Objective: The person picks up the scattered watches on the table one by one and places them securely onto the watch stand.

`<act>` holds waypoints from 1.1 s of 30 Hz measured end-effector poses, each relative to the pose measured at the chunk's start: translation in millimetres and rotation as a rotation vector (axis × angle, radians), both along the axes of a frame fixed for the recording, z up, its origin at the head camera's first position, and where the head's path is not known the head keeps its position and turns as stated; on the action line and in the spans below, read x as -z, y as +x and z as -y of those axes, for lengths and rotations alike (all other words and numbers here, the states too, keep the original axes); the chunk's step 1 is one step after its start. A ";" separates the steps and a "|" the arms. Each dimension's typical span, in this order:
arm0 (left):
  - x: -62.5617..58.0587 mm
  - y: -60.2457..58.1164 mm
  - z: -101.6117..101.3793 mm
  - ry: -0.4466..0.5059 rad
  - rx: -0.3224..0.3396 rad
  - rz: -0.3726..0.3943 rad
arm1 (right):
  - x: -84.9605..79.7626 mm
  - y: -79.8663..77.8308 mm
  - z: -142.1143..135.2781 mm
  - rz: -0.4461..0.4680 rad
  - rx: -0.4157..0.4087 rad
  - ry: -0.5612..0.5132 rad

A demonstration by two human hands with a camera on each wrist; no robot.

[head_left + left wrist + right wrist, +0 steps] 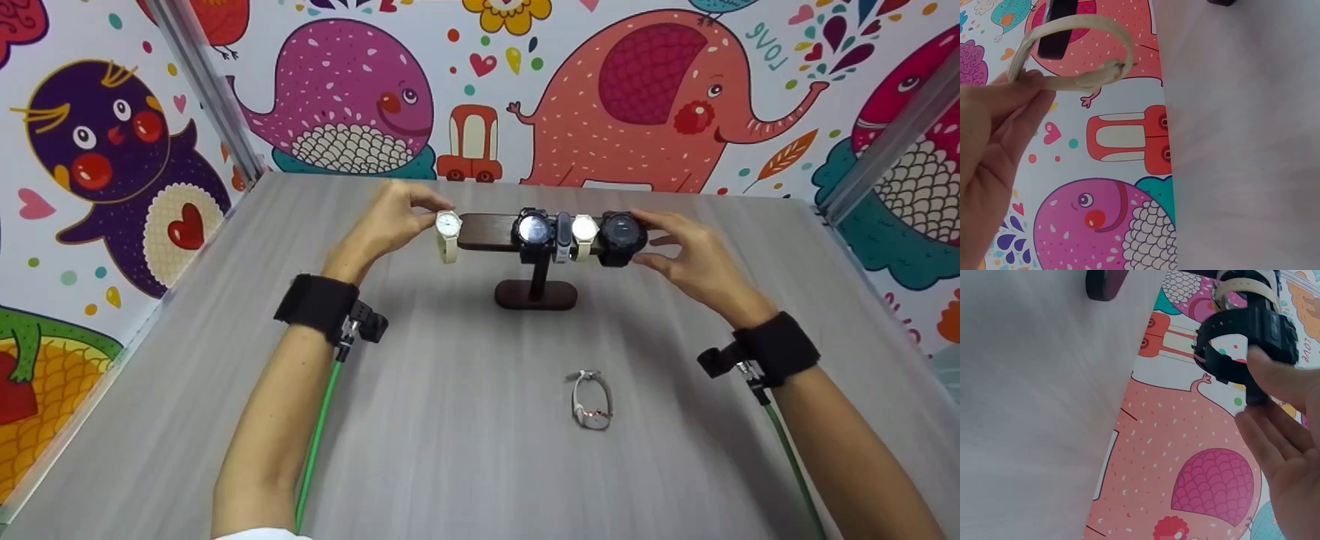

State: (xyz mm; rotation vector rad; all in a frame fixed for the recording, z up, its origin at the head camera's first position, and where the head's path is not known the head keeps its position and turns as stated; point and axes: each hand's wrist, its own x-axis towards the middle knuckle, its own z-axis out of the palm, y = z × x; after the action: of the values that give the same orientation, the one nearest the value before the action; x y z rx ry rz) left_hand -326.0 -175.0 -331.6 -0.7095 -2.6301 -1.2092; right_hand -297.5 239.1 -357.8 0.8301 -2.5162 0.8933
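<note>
My left hand (390, 221) pinches a cream watch (448, 226) at the left end of a dark brown watch stand (487, 232). Its strap (1081, 22) forms a loop in the left wrist view; whether the bar enters it I cannot tell. At the opposite end, my right hand (697, 259) grips the bar end (1255, 395) between thumb and fingers, the thumb against a large black watch (622, 231). Along the bar also sit a black watch with a bright face (535, 229), a slim grey band (562, 238) and another cream watch (584, 231).
On the grey table (450, 420), a watch with a thin strap (596, 421) lies on its side, nearer than the stand's foot (517, 296). Printed cartoon panels (352, 90) wall the back and sides. Green cables (319, 442) run from the wrist cameras.
</note>
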 end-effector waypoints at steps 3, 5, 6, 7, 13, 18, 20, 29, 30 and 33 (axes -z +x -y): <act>5.9 -0.8 -4.6 0.029 -0.021 -0.061 | 3.7 -1.7 2.0 -0.044 0.017 -0.018; 10.7 -1.9 -8.7 0.057 -0.033 -0.095 | 4.6 -1.5 2.4 -0.059 0.025 -0.024; 13.2 -2.3 -10.5 0.072 -0.041 -0.113 | 5.2 -1.6 2.4 -0.062 0.027 -0.026; 15.9 -2.7 -12.2 0.091 -0.050 -0.129 | 5.5 -1.6 2.4 -0.066 0.025 -0.027; 30.0 -3.8 -20.1 0.204 -0.078 -0.238 | 6.3 -1.0 4.2 -0.083 0.026 -0.026; 35.3 -2.3 -23.8 0.212 -0.077 -0.240 | 6.7 -0.3 4.6 -0.089 0.039 -0.021; 35.4 -1.0 -23.9 0.208 -0.073 -0.208 | 6.7 -0.3 5.1 -0.088 0.038 -0.024; 32.9 8.2 -14.5 0.235 0.017 0.070 | 7.8 0.1 6.2 -0.080 0.032 -0.046; 32.5 9.3 -12.7 0.240 0.037 0.094 | 8.1 0.0 6.1 -0.078 0.033 -0.047; 32.7 10.9 -8.1 0.242 0.094 0.134 | 8.5 0.3 6.0 -0.075 0.036 -0.046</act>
State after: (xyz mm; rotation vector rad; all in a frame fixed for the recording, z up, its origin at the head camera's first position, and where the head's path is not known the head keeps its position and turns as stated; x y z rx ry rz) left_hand -315.1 -166.9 -364.2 -0.7372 -2.5138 -1.6212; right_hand -297.2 233.0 -366.3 0.7872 -2.4287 0.8886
